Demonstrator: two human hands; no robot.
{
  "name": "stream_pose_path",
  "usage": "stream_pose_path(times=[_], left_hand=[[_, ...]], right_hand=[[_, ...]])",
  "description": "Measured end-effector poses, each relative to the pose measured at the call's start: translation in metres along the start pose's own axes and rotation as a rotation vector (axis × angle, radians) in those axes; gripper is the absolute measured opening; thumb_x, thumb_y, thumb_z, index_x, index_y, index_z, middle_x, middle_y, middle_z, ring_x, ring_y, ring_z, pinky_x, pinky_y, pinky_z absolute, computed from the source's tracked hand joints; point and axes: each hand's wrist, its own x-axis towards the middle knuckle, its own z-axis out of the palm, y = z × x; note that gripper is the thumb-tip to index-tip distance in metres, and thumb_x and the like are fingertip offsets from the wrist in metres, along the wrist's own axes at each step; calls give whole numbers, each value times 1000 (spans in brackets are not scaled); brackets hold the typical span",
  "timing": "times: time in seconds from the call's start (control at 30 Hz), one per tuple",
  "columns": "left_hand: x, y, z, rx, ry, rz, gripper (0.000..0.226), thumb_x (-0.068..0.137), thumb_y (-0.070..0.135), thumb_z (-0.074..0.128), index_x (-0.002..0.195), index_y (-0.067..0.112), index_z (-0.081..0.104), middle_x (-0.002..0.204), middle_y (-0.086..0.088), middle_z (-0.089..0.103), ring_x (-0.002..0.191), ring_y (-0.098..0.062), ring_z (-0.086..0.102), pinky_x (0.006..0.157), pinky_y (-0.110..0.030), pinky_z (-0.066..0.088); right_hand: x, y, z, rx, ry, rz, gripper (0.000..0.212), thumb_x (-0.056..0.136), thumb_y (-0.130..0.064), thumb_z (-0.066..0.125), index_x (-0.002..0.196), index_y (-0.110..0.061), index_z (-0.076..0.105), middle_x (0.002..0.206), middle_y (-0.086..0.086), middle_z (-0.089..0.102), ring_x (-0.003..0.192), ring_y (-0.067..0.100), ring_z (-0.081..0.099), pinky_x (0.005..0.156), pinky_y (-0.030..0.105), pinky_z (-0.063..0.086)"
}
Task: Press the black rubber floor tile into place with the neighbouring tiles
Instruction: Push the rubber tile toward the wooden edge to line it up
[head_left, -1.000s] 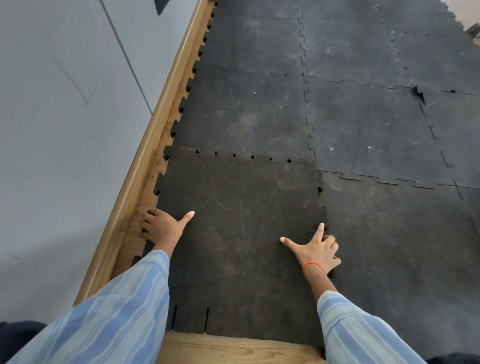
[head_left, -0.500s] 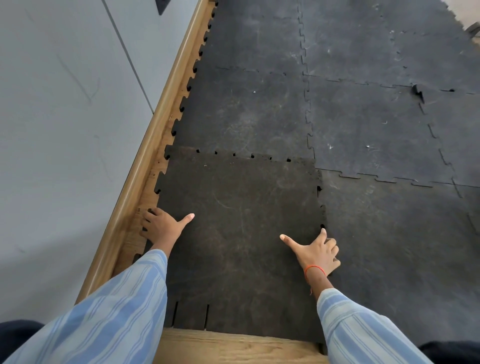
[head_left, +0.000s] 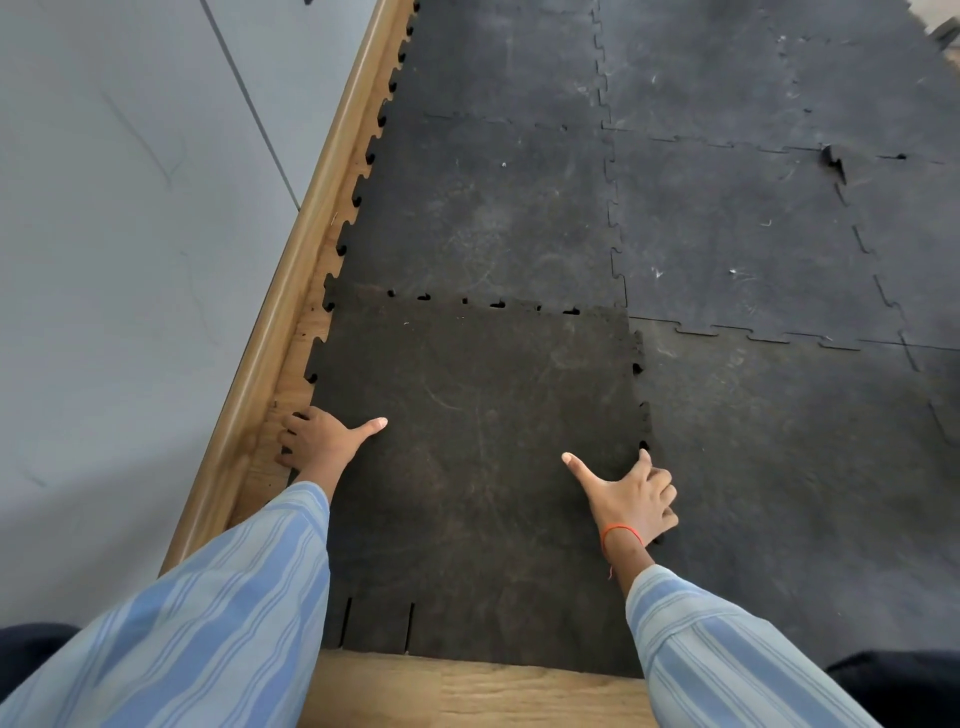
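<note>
A worn black rubber floor tile with jigsaw-cut edges (head_left: 478, 467) lies flat on the floor directly in front of the person, between a rounded wooden skirting board (head_left: 291, 291) on its left and a darker neighbouring black rubber tile (head_left: 779, 467) on its right. Its far edge meets another neighbouring black rubber tile (head_left: 483, 208), and along that seam several small dark gaps show where the teeth are not fully seated; similar gaps show along the right seam. Its near edge, cut with 2 narrow slits, ends at bare light wooden flooring (head_left: 467, 691). The left hand (head_left: 322, 441) grips the tile's left edge: the thumb lies stretched out on top of the tile and the fingers curl down over the toothed edge beside the skirting board. The right hand (head_left: 631, 496) grips the tile's right edge in the same way, thumb spread flat on the tile surface, index finger pointing along the seam, the other fingers curled at the join with the right-hand tile. A thin orange thread bracelet (head_left: 621, 532) circles the right wrist. Both arms wear loose blue-and-white striped sleeves (head_left: 208, 623). A pale grey wall (head_left: 114, 260) rises beyond the skirting board.
</note>
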Motion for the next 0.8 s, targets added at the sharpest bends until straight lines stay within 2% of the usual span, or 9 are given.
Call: stream_pose_path(times=[0.1, 0.33, 0.8], left_hand=[[0, 0, 1, -15, 13, -9, 120, 65, 66, 74, 148, 3, 17, 153, -24, 20, 138, -45, 27, 110, -58, 31], [-2, -7, -3, -11, 19, -11, 119, 63, 66, 76, 147, 2, 20, 150, -22, 26, 132, -43, 38, 105, -55, 41], [3, -11, -6, 1, 0, -32, 116, 64, 63, 77, 147, 5, 20, 152, -21, 24, 135, -43, 34, 109, -57, 34]], right_hand=[[1, 1, -3, -6, -8, -8, 114, 58, -83, 61, 147, -16, 33, 133, 10, 42, 129, 29, 35, 103, 49, 29], [-3, -5, -4, -33, -5, -4, 116, 57, -85, 58, 145, -14, 36, 129, 10, 43, 125, 29, 37, 101, 48, 30], [-3, -8, 0, 5, -14, 19, 116, 56, -87, 56, 144, -13, 38, 130, 11, 43, 126, 31, 36, 101, 51, 29]])
